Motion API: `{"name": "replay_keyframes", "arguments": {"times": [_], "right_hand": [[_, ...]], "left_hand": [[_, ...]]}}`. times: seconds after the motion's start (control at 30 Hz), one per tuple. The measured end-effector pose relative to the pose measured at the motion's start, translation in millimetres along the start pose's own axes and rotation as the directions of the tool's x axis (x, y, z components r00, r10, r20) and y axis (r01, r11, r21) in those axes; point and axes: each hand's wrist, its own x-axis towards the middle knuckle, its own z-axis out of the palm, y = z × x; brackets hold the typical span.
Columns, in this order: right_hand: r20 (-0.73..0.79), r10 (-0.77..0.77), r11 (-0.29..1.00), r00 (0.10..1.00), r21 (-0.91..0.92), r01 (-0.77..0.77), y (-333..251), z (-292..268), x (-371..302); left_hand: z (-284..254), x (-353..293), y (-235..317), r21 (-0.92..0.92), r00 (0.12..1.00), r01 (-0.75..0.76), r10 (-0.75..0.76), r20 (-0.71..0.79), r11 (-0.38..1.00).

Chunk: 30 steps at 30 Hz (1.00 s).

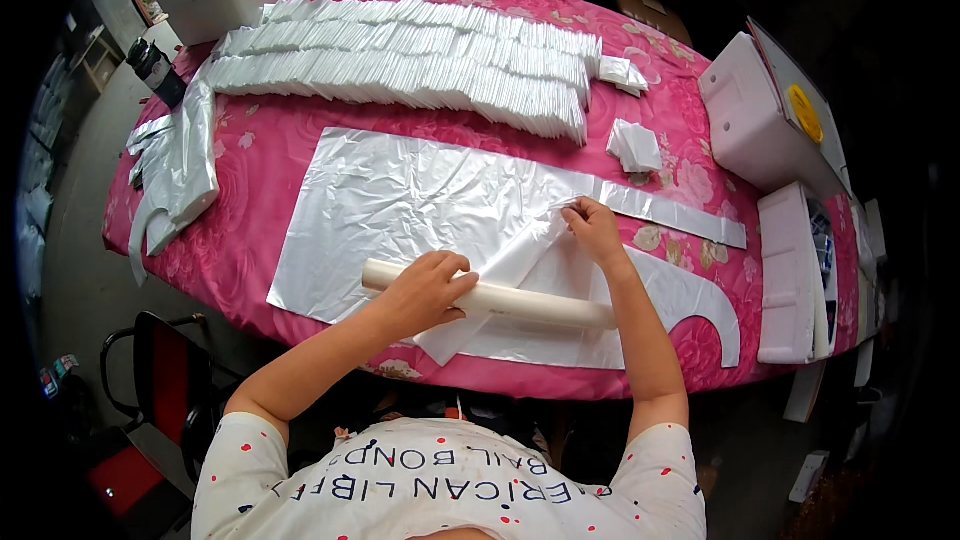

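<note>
On the pink floral tablecloth (280,230), the left hand (425,290) clenches a white plastic tube (530,307) while the right hand (592,225) pinches a folded translucent plastic sheet (400,200).

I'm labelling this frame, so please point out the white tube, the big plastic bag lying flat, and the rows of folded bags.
white tube (540,307), head view, bare stretch right of the left hand.
plastic bag (400,205), head view, crinkled middle.
rows of folded bags (420,60), head view, middle row.
</note>
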Motion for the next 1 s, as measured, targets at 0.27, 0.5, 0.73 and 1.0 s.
{"name": "replay_keyframes", "arguments": {"times": [0.27,0.5,0.73,1.0], "right_hand": [[0.067,0.066,0.998,0.996,-0.029,-0.064,6.1,-2.5,3.4],[0.114,0.160,0.986,0.981,0.016,-0.163,-4.7,-11.8,9.2],[-0.127,-0.198,0.921,0.972,-0.364,0.140,-47.5,12.9,-49.7],[0.232,-0.324,0.718,0.917,-0.571,0.398,-47.6,51.2,-141.4]], "left_hand": [[44.2,-32.9,10.7,-0.276,0.919,-0.280,0.339,0.199,0.920],[55.2,-46.5,18.7,-0.118,0.926,-0.248,0.271,0.264,0.961],[66.1,-54.7,55.3,0.011,0.960,-0.107,0.100,0.260,0.994],[76.9,-54.9,76.0,0.096,0.962,-0.010,-0.017,0.272,0.995]]}}
